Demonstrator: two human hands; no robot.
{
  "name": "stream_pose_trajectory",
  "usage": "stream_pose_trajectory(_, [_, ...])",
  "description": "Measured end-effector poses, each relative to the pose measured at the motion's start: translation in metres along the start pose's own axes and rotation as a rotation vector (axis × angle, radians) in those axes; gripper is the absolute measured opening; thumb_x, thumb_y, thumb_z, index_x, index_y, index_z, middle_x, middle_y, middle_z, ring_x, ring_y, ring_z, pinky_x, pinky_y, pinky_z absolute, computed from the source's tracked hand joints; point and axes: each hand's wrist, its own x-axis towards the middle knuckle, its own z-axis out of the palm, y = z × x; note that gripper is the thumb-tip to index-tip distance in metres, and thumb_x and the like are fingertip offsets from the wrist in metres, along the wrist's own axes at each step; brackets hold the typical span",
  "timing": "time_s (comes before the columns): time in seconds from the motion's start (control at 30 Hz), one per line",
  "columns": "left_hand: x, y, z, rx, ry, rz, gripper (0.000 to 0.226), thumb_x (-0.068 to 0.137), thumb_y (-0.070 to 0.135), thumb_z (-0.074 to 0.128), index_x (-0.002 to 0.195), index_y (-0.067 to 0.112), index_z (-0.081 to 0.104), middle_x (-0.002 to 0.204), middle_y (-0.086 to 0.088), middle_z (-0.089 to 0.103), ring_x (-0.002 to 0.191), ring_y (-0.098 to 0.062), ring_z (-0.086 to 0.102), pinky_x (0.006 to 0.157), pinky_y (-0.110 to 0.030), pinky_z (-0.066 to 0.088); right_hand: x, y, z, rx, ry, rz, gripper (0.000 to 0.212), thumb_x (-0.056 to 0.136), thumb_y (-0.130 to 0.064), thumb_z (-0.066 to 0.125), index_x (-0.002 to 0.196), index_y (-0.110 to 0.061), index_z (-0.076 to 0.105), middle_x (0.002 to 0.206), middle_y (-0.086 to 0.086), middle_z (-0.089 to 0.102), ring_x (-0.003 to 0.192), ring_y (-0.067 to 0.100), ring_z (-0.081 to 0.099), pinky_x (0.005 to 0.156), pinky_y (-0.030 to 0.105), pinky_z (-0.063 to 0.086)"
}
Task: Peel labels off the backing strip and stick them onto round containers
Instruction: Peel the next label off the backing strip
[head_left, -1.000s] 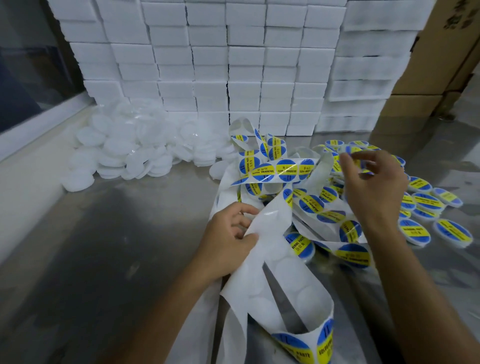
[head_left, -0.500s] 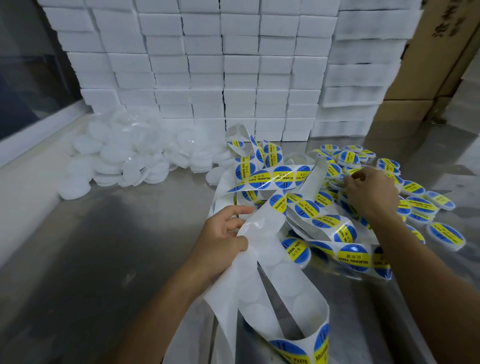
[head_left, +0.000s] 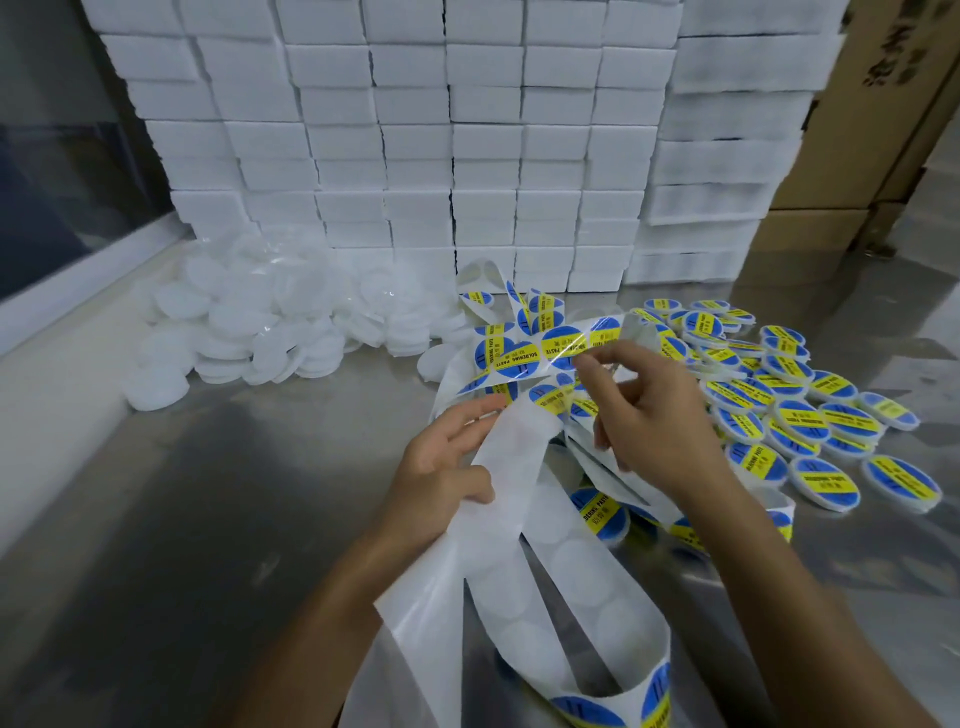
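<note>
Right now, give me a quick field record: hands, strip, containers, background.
left hand: holds the white paper backing strip, thumb over its edge
right hand: fingertips pinch at a round blue-and-yellow label on the strip
labelled round containers: heaped on the right of the metal table
plain white round containers: piled at far left
stacked white foam boxes: wall behind
brown cardboard cartons: far right
</note>
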Motion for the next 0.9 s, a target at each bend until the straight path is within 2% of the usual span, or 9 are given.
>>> stream_pose_trajectory(0.13, [0.000,0.000,0.000,-0.019,-0.016,0.059,0.075,0.048,-0.010,0.048,0.116,0.019,0.062,0.115,0.008,0.072,0.104,-0.009,0.067,0.070,-0.020,0.054,-0.015,-0.002,0.012,0.214,-0.098,0.109,0.013,0.095,-0.042,0.057,0.100,-0.031,0.062,0.061,0.008,0.067,0.039,0.017,0.057,0.039,0.024,0.044])
stream_pose_trajectory(0.2, [-0.001,-0.005,0.001,-0.002,-0.009,0.068,0.074,0.050,-0.007,0.049,0.116,0.022,0.063,0.116,0.006,0.071,0.104,-0.013,0.068,0.070,-0.022,0.055,-0.017,-0.003,0.018,0.349,-0.083,0.150,0.014,0.092,-0.031,0.065,0.105,-0.024,0.067,0.070,0.005,0.072,0.055,0.016,0.068,0.049,0.025,0.053])
stream_pose_trajectory(0.33, [-0.002,-0.011,0.001,-0.029,0.007,0.071,0.055,0.058,0.012,0.063,0.110,0.028,0.070,0.118,-0.003,0.070,0.103,-0.024,0.068,0.072,-0.029,0.054,-0.016,0.001,0.022,0.526,0.017,0.192,0.023,0.083,-0.010,0.075,0.104,-0.020,0.074,0.101,0.013,0.071,0.086,0.026,0.072,0.072,0.029,0.060])
stream_pose_trajectory(0.47, [-0.001,-0.011,0.002,-0.055,0.161,0.058,0.035,0.062,0.034,0.075,0.097,0.031,0.071,0.104,-0.005,0.075,0.087,-0.021,0.071,0.068,-0.027,0.054,-0.019,0.002,0.021,0.465,0.010,0.133,0.041,0.085,0.002,0.070,0.113,-0.027,0.071,0.082,0.001,0.074,0.075,0.024,0.069,0.080,0.045,0.058])
stream_pose_trajectory(0.57, [0.000,-0.009,0.003,-0.076,0.209,0.014,0.037,0.066,0.034,0.082,0.101,0.028,0.072,0.094,-0.009,0.076,0.074,-0.019,0.069,0.062,-0.026,0.053,-0.022,0.000,0.025,0.414,-0.078,0.061,0.053,0.086,0.011,0.062,0.120,-0.030,0.067,0.097,0.029,0.064,0.078,0.056,0.058,0.074,0.063,0.053])
stream_pose_trajectory(0.63, [-0.002,-0.007,0.004,-0.081,0.171,-0.040,0.049,0.065,0.033,0.085,0.109,0.019,0.071,0.098,-0.012,0.075,0.081,-0.023,0.070,0.068,-0.032,0.055,-0.025,0.000,0.027,0.450,-0.163,-0.003,0.058,0.085,0.018,0.057,0.122,-0.026,0.066,0.104,0.032,0.062,0.063,0.049,0.053,0.063,0.052,0.053])
stream_pose_trajectory(0.7, [-0.004,-0.007,0.005,-0.086,0.121,-0.097,0.055,0.065,0.032,0.079,0.115,0.011,0.068,0.105,-0.013,0.074,0.093,-0.027,0.071,0.079,-0.036,0.055,-0.027,0.001,0.030,0.458,-0.230,-0.074,0.058,0.084,0.021,0.056,0.123,-0.020,0.065,0.113,0.017,0.065,0.057,0.048,0.046,0.055,0.048,0.043])
stream_pose_trajectory(0.77, [-0.005,-0.008,0.007,-0.117,0.100,-0.100,0.038,0.074,0.023,0.074,0.109,0.010,0.071,0.105,-0.014,0.074,0.093,-0.027,0.072,0.077,-0.033,0.056,-0.029,0.002,0.033,0.410,-0.232,-0.101,0.054,0.083,0.018,0.061,0.122,-0.019,0.065,0.120,0.009,0.063,0.055,0.048,0.045,0.049,0.049,0.039])
stream_pose_trajectory(0.9, [-0.004,-0.007,0.007,-0.173,0.241,-0.073,0.011,0.086,0.007,0.066,0.093,0.009,0.075,0.095,-0.016,0.075,0.083,-0.024,0.072,0.069,-0.031,0.058,-0.027,0.007,0.038,0.172,-0.030,-0.167,0.038,0.079,-0.005,0.079,0.112,-0.020,0.069,0.108,-0.002,0.065,0.052,0.015,0.051,0.054,0.024,0.045])
